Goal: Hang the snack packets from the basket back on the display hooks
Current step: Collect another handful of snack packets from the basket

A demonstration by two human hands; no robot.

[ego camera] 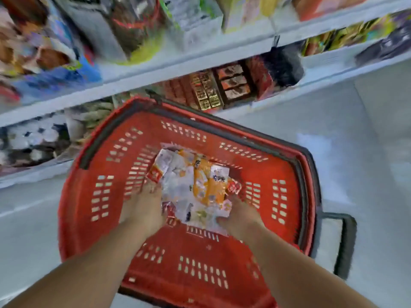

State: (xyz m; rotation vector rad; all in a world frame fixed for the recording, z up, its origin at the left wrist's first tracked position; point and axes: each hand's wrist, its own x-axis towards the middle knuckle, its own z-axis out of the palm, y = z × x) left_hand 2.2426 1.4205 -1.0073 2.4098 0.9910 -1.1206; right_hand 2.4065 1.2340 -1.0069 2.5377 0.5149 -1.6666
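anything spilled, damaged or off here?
Nothing stands out. The orange-and-white snack packets lie jumbled but all inside the red slotted plastic basket; left hand and right hand are at the pile. Blur hides any packet damage.

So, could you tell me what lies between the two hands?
In the head view, the pile of snack packets lies between the left hand and the right hand.

Red slotted basket (84, 196); orange-and-white snack packets (200, 183).

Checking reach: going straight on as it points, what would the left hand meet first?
Probably the snack packets in the red basket; the left hand seems at their edge, but blur hides contact.
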